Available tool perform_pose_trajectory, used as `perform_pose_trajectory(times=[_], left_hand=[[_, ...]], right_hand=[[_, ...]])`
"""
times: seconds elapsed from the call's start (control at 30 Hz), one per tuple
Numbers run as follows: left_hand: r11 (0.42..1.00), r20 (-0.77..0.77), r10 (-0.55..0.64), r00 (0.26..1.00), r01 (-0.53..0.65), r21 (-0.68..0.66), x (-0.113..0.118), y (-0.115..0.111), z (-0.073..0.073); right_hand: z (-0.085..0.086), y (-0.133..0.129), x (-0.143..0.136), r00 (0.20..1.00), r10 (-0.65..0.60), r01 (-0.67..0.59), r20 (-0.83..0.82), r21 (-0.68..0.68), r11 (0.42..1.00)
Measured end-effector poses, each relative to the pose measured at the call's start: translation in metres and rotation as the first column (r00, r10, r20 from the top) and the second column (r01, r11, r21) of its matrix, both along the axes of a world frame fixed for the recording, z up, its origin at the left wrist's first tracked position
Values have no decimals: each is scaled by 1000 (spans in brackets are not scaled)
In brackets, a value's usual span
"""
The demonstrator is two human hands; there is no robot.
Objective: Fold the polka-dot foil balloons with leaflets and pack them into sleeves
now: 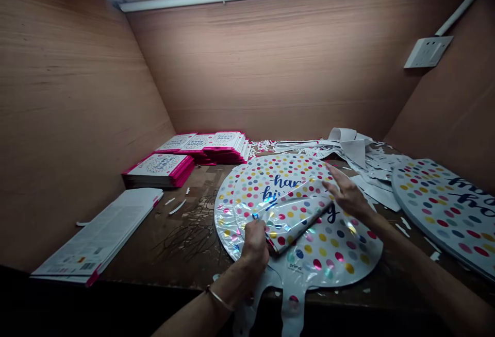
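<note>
A flat round foil balloon [340,254] with coloured dots and dark blue lettering lies on the table, its tail over the front edge. On top of it, another dotted foil balloon [288,218] is partly folded over. My left hand [255,244] is closed on the lower left part of the folded foil. At the upper right of the fold, my right hand [346,192] rests with its fingers apart, touching the foil; its fingertips lie near the fold's right end.
Pink-edged printed card packs [158,166] are stacked at the back left. Long printed cards [100,234] lie at the left. Paper strips [350,144] are heaped behind; more dotted balloons [448,208] lie at the right. A socket [428,52] is on the wall.
</note>
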State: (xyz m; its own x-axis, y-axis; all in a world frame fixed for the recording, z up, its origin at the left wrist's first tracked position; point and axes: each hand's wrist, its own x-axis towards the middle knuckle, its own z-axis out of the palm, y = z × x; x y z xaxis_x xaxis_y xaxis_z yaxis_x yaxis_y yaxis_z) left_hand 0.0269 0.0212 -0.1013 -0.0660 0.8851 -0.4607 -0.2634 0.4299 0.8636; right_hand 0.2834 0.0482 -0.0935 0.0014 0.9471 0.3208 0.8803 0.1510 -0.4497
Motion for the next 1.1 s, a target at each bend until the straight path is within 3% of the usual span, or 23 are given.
perform_pose_trajectory(times=[0.07, 0.13, 0.2, 0.27, 0.33, 0.37, 0.4, 0.47, 0.53, 0.57, 0.6, 0.63, 0.7, 0.73, 0.8, 0.87, 0.93, 1.1], left_hand=[[998, 43, 54, 998, -52, -47, 3, 2, -2], [998, 34, 51, 998, -50, -48, 6, 0, -4], [999, 13, 21, 1000, -20, -45, 5, -4, 0], [999, -7, -28, 1000, 27, -31, 0, -10, 13], [986, -160, -53, 986, 77, 148, -8, -16, 35], [944, -284, -54, 957, 142, 298, -12, -17, 47], [859, -413, -73, 908, 268, 436, -15, -18, 59], [570, -632, -253, 732, 641, 514, -17, -12, 77], [251, -685, -579, 442, 896, 366, -13, 2, 81], [154, -641, -701, 313, 944, 292, -11, 11, 78], [117, -581, -779, 238, 964, 238, -8, 21, 73], [124, -527, -822, 215, 971, 203, -7, 31, 66], [263, -422, -849, 318, 947, 185, -6, 48, 51], [346, -383, -835, 395, 918, 193, -7, 55, 45], [484, -330, -788, 519, 855, 189, -8, 67, 35], [557, -333, -751, 570, 818, 142, -2, 77, 29], [578, -388, -737, 553, 814, 61, 11, 88, 23], [665, -572, -664, 481, 731, -157, 54, 115, 15]], right_hand=[[-3, -28, -26, 979, 186, -194, 86, 103, 976], [-12, -51, -57, 898, 393, -416, 198, 95, 904], [-23, -63, -80, 833, 502, -520, 232, 20, 854], [-32, -63, -92, 819, 539, -543, 196, -37, 839], [-35, -59, -93, 818, 560, -557, 133, -65, 828], [-34, -58, -92, 813, 574, -569, 99, -75, 819], [-30, -58, -89, 804, 591, -586, 63, -81, 806], [-20, -64, -85, 769, 639, -638, -27, -89, 764], [-9, -74, -81, 735, 659, -676, -160, -96, 730], [-4, -78, -79, 720, 649, -685, -245, -102, 721], [-1, -81, -76, 705, 617, -686, -349, -117, 718], [0, -83, -74, 692, 543, -669, -476, -138, 731], [0, -79, -67, 598, 263, -599, -757, -204, 774], [-1, -74, -64, 486, 65, -546, -872, -244, 801], [-3, -61, -59, 194, -290, -433, -937, -347, 832], [-4, -46, -57, 5, -452, -358, -892, -423, 832], [-6, -36, -58, -34, -501, -315, -865, -467, 826], [-11, -34, -56, 20, -486, -246, -874, -476, 844]])
